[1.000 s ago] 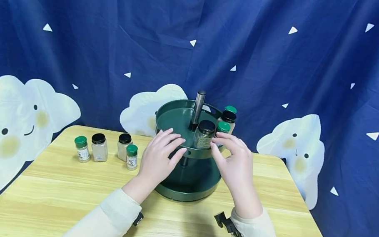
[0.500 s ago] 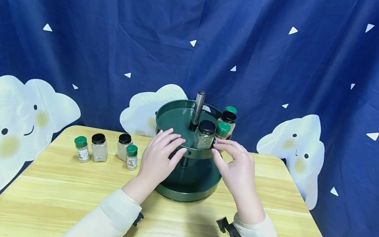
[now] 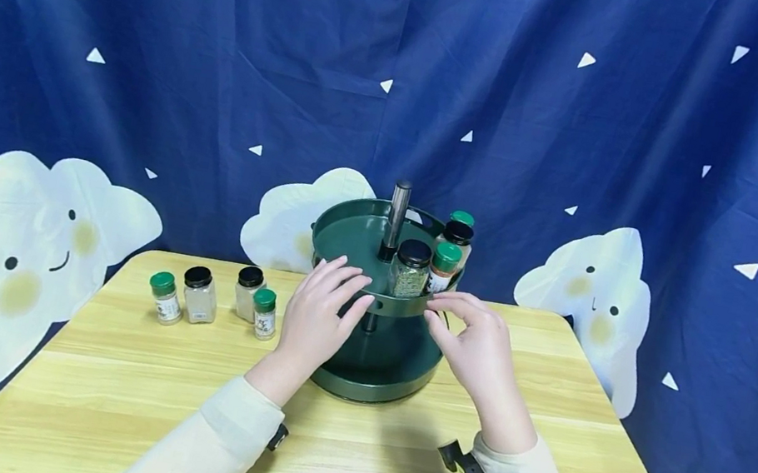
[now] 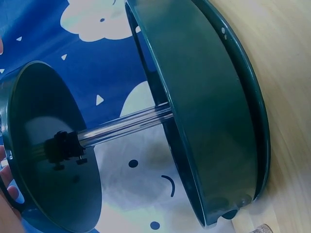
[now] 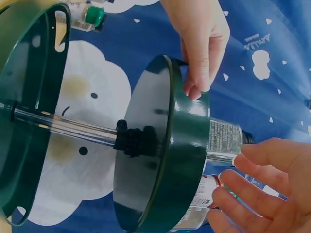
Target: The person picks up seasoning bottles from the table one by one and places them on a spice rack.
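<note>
A dark green two-tier turntable rack (image 3: 370, 391) stands on the table. My left hand (image 3: 322, 319) holds the upper tray's rim at the front left; in the right wrist view, its thumb and fingers bend over that rim. Near the front right of the rim is my right hand (image 3: 477, 347), fingers loosely bent and holding nothing. On the upper tray, a black-lidded glass jar (image 3: 411, 272) of greenish seasoning stands beside a green-lidded spice jar (image 3: 444, 269) with reddish contents. Behind them are another black-lidded jar (image 3: 456, 237) and a green lid (image 3: 462, 217), its jar mostly hidden.
Left of the rack, two green-lidded shakers (image 3: 165, 299) and two black-lidded jars (image 3: 199, 295) stand on the wooden table (image 3: 115, 393). A blue curtain (image 3: 265, 64) with clouds hangs behind. The rack's central post (image 3: 395, 218) rises above the upper tray.
My right hand has drawn back from the green-lidded spice jar, down and slightly right, uncovering its label. My left hand stays where it was on the rim.
</note>
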`<state>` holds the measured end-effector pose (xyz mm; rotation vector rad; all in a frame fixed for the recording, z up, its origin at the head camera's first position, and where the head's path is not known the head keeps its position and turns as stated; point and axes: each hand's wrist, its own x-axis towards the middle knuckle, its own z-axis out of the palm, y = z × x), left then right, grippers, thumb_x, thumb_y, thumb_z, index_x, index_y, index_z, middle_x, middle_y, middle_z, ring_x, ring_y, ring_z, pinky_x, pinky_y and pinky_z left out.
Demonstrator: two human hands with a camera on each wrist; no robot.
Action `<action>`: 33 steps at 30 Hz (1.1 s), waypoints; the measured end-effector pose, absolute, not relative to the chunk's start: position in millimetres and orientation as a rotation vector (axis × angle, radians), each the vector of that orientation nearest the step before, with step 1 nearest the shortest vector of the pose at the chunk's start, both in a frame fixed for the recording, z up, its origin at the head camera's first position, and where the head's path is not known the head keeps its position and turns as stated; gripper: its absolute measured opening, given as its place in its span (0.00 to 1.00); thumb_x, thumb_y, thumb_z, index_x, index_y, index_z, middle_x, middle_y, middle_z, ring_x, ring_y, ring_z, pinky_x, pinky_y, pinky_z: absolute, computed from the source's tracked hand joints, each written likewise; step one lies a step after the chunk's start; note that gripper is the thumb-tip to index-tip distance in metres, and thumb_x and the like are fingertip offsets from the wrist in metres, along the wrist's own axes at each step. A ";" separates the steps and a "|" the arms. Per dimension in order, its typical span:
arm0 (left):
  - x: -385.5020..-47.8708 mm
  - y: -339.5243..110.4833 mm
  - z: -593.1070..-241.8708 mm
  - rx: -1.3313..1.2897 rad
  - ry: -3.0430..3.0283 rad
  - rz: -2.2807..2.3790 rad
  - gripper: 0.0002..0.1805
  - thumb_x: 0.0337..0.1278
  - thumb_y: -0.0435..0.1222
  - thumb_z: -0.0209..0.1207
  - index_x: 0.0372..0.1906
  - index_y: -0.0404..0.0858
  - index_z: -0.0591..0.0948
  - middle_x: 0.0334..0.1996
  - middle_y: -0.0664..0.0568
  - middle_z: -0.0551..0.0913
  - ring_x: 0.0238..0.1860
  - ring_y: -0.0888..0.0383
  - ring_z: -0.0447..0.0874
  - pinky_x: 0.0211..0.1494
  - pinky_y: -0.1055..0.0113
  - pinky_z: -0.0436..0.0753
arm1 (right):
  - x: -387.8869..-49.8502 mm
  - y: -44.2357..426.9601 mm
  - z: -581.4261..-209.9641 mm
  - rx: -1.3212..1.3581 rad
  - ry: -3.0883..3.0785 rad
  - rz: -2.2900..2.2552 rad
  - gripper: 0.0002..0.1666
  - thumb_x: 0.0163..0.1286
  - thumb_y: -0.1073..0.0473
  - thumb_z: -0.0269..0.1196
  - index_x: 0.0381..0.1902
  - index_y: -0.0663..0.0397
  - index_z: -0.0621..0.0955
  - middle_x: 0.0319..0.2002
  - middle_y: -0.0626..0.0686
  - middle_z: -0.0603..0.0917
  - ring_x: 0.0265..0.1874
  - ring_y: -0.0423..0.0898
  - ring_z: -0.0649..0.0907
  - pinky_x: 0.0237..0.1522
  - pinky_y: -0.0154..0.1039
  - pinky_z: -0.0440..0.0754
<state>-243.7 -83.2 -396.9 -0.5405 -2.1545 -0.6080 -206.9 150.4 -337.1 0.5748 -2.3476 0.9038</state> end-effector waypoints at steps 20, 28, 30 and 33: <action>-245.1 -82.4 -397.9 -0.549 -2.133 -0.601 0.17 0.69 0.48 0.60 0.54 0.45 0.86 0.55 0.51 0.84 0.69 0.51 0.72 0.77 0.54 0.61 | -218.3 158.3 -363.7 0.595 -2.526 0.881 0.09 0.64 0.59 0.71 0.41 0.53 0.90 0.44 0.53 0.88 0.46 0.52 0.85 0.48 0.52 0.84; -244.5 -82.7 -398.1 -0.545 -2.138 -0.605 0.17 0.69 0.48 0.60 0.54 0.45 0.86 0.55 0.51 0.84 0.69 0.51 0.71 0.77 0.54 0.62 | -223.5 159.4 -373.5 0.579 -2.563 0.893 0.08 0.63 0.59 0.72 0.41 0.53 0.90 0.44 0.53 0.88 0.47 0.52 0.85 0.51 0.52 0.83; -244.4 -82.8 -398.2 -0.543 -2.141 -0.604 0.17 0.68 0.48 0.60 0.54 0.45 0.86 0.55 0.51 0.84 0.69 0.51 0.72 0.77 0.54 0.62 | -224.3 159.8 -375.7 0.584 -2.574 0.898 0.08 0.63 0.59 0.72 0.40 0.54 0.90 0.44 0.53 0.88 0.47 0.53 0.85 0.52 0.53 0.83; -244.3 -83.1 -398.6 -0.539 -2.143 -0.600 0.17 0.68 0.48 0.60 0.54 0.45 0.86 0.55 0.51 0.84 0.69 0.51 0.72 0.77 0.54 0.61 | -225.5 160.0 -379.5 0.591 -2.593 0.896 0.08 0.63 0.60 0.71 0.40 0.54 0.90 0.43 0.54 0.88 0.47 0.53 0.86 0.53 0.53 0.83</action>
